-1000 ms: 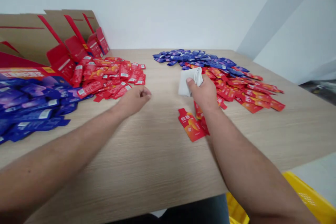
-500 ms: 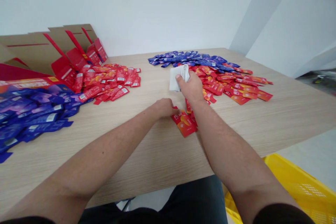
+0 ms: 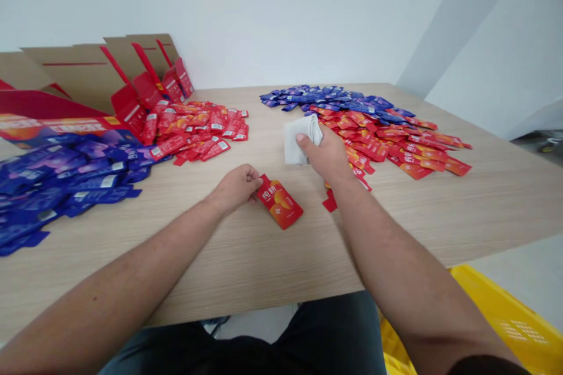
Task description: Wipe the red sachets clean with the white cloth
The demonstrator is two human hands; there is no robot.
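Note:
My left hand (image 3: 236, 188) pinches the edge of a red-orange sachet (image 3: 280, 202) printed with a fruit picture, which lies flat on the light wood table (image 3: 264, 269). My right hand (image 3: 323, 155) is closed around a folded white cloth (image 3: 298, 140), holding it just above the table near a pile of red-orange sachets (image 3: 387, 145). Beyond that pile lies a heap of blue-purple sachets (image 3: 325, 96). A few red sachets (image 3: 329, 202) show partly hidden beside my right forearm.
Along the left side lie a large heap of blue sachets (image 3: 65, 181) and a pile of red sachets (image 3: 197, 129). Cardboard display boxes with red trim (image 3: 101, 73) stand behind them. A yellow plastic crate (image 3: 497, 322) sits on the floor at lower right.
My left hand has closed from a loose pose and drawn the red-orange sachet leftward. My right hand stays on the cloth with little movement. The view has shifted slightly.

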